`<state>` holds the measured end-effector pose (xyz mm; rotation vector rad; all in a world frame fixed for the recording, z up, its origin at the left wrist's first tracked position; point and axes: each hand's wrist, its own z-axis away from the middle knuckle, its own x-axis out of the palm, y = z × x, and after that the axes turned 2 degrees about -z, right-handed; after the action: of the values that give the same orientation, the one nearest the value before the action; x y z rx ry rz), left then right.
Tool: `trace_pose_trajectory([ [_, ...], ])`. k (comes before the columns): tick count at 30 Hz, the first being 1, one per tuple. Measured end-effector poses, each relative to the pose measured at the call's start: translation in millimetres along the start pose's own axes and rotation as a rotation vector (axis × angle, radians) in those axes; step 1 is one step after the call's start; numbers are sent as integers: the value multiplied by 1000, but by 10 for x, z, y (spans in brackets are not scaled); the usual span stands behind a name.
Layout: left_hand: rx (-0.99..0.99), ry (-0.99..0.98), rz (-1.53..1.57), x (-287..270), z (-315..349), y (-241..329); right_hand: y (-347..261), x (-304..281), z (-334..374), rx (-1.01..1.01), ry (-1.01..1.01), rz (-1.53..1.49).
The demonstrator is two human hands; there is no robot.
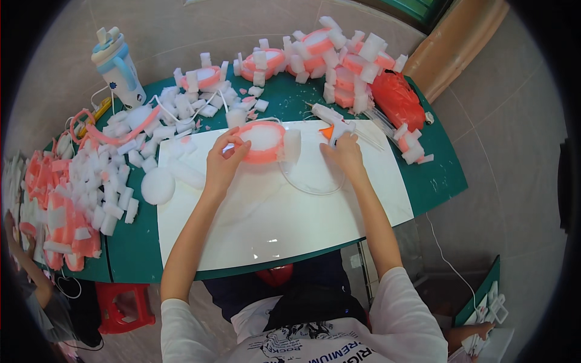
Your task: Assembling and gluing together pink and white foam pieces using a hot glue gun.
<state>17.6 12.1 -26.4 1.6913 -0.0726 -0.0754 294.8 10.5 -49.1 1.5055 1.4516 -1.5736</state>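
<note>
Between the thumb and fingers of my left hand [223, 158] is a pink foam ring [261, 156] with a white round centre, held a little above the white board. A white foam block [292, 145] sits against the ring's right side. My right hand [347, 156] is closed round the handle of a white glue gun [330, 116] with an orange trigger. The gun's nozzle points away to the upper left. Its cable loops over the board below the ring.
Loose white foam blocks [112, 193] and pink foam pieces [72, 227] heap on the left. Assembled pink-and-white foam pieces [315, 45] line the back. A tumbler [124, 75] stands back left, a red bag [396, 100] back right. A person's arm [36, 278] shows far left.
</note>
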Motion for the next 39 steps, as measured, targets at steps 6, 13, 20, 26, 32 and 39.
trace_pose_trajectory([
  [6,-119,90,182,12,74,105,141,35,-306,18,-135,-12],
  [13,-197,49,148,-48,124,123,229,-253,-272,333,-435,-920],
  [20,-49,212,120,-162,73,90,-44,-440,-42,107,-256,-1518],
  [26,340,253,-229,-250,75,83,-90,-493,90,-106,-727,-2229],
  [32,357,148,-366,-169,96,149,-345,-534,261,-390,-623,-1862],
  [39,283,-8,-481,-241,115,207,-666,-748,341,-489,-464,-1622],
])
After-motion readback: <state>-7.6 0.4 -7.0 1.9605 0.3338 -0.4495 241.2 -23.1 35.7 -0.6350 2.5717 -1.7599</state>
